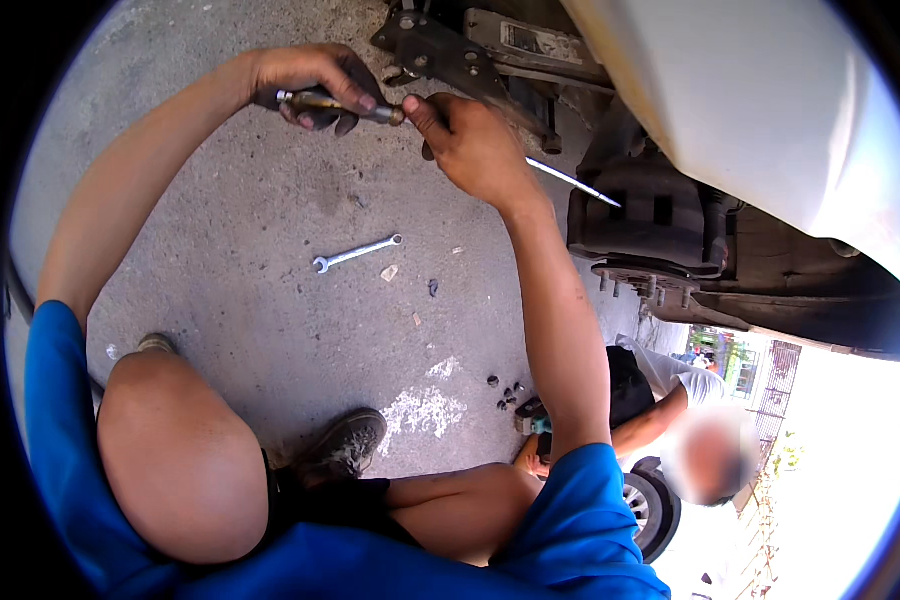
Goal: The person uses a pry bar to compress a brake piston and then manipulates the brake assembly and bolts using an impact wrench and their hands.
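Observation:
Both of my hands are closed on what looks like one long screwdriver (575, 183). My left hand (315, 85) grips its dark, amber-tinted handle, which ends in a metal collar. Just to the right, my right hand (475, 145) wraps round the thin shaft, hiding the middle of it. The bright shaft comes out beyond my right hand, and its tip is at the dark brake caliper (645, 220); whether it touches cannot be made out. Below the caliper, the wheel hub (650, 283) shows bare studs. A combination wrench (358, 253) lies on the concrete beneath my hands.
A metal floor jack (450, 55) stands under the car beside my hands. The pale car body (770, 90) overhangs at the upper right. Several small dark nuts (508, 395) lie near my right forearm. Another person (660, 400) crouches at the lower right by a wheel (653, 510).

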Demonstrator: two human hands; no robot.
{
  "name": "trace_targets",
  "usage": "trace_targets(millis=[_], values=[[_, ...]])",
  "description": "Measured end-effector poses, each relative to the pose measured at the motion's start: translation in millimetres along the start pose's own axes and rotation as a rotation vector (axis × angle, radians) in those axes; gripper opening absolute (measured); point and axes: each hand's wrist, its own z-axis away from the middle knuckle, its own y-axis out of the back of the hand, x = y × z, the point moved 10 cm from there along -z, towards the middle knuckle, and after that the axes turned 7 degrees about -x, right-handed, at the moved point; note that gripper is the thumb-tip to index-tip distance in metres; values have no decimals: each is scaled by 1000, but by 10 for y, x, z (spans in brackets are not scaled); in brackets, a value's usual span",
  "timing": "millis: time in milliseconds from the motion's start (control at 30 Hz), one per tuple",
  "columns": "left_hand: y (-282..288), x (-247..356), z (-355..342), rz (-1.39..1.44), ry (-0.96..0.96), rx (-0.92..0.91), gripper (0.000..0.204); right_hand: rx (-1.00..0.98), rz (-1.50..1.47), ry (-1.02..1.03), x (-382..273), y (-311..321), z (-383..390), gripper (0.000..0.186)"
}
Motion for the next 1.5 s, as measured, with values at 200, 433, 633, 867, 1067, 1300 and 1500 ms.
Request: trace_targets(millis=[200, 433, 633, 867, 1067, 1300, 1500], values=[[-69, -229, -195, 173, -39, -145, 45, 129, 254, 155, -66, -166, 130, 40], [-143, -366, -265, 286, -21, -206, 34, 190, 284, 249, -77, -150, 198, 28], [-133, -131, 16, 24, -18, 106, 57, 272, 300, 364, -139, -198, 286, 22], [-163, -271, 69, 103, -60, 214, 59, 202, 313, 368, -163, -257, 336, 23], [-397, -200, 46, 274, -67, -166, 35, 258, 291, 413, -248, -184, 396, 26], [-214, 22, 263, 346, -24, 191, 28, 357, 246, 476, -701, -74, 358, 46], [276, 124, 398, 735, -273, 485, 29, 311, 306, 296, -597, 113, -15, 41]])
